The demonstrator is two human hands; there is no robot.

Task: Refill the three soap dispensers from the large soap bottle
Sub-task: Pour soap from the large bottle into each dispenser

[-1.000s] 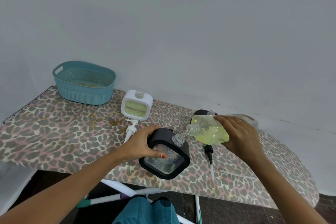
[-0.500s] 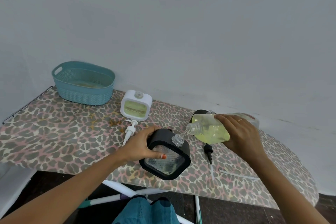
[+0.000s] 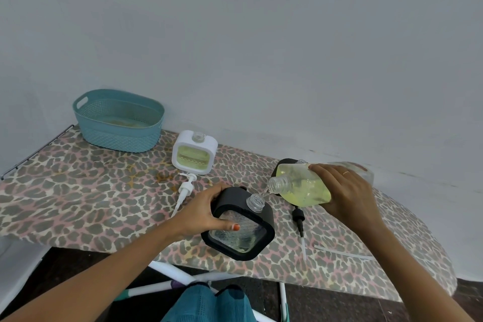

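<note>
My left hand [image 3: 202, 210] grips the left side of a black square soap dispenser [image 3: 239, 227] that is tilted toward me, its clear neck open at the top. My right hand [image 3: 345, 193] holds the large clear soap bottle [image 3: 300, 185] almost on its side, its mouth just above the dispenser's neck. A thin stream of yellow soap runs from the mouth into the neck. A white dispenser [image 3: 194, 152] with yellow soap inside stands open farther back. A second black dispenser [image 3: 283, 165] is mostly hidden behind the bottle.
A white pump [image 3: 184, 191] lies left of my left hand and a black pump [image 3: 299, 221] lies right of the held dispenser. A teal basket [image 3: 117, 120] sits at the back left. A thin clear tube [image 3: 342, 252] lies near the ironing board's [image 3: 78, 191] front right edge.
Both hands hold nearly the same pose. The bottle's mouth has dipped slightly closer to the dispenser neck, and the soap stream is now visible.
</note>
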